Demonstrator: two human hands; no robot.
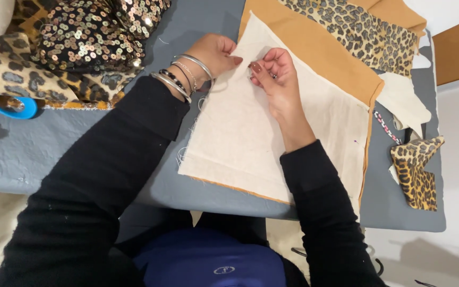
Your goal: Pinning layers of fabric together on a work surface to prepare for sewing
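I look down on my two hands over a grey counter (43,154). A cream cloth (251,143) lies flat in the middle of it, on top of a tan cloth (320,50) that shows along its upper and right edges.

My left hand (216,53) rests at the upper left edge of the cream cloth. Its fingers are bent and pinch this edge between thumb and forefinger. On the wrist I see several bangles (184,77), some silver and one with dark beads.

My right hand (277,79) lies on the cream cloth, just beside the left hand. Its fingertips (256,68) are drawn together, almost touching the left thumb, and they press on the cloth. If they hold something small, like a pin or a needle, I cannot tell; it is too small to see.

At the upper left lies a sequin cloth (91,32) over a leopard cloth (6,69). A blue handle (11,106) shows at the left edge, maybe of scissors. Another leopard piece (346,32) lies on the tan cloth at the top. At the right, a small leopard scrap (418,170) lies well apart from my hands, near a white scrap (405,101).
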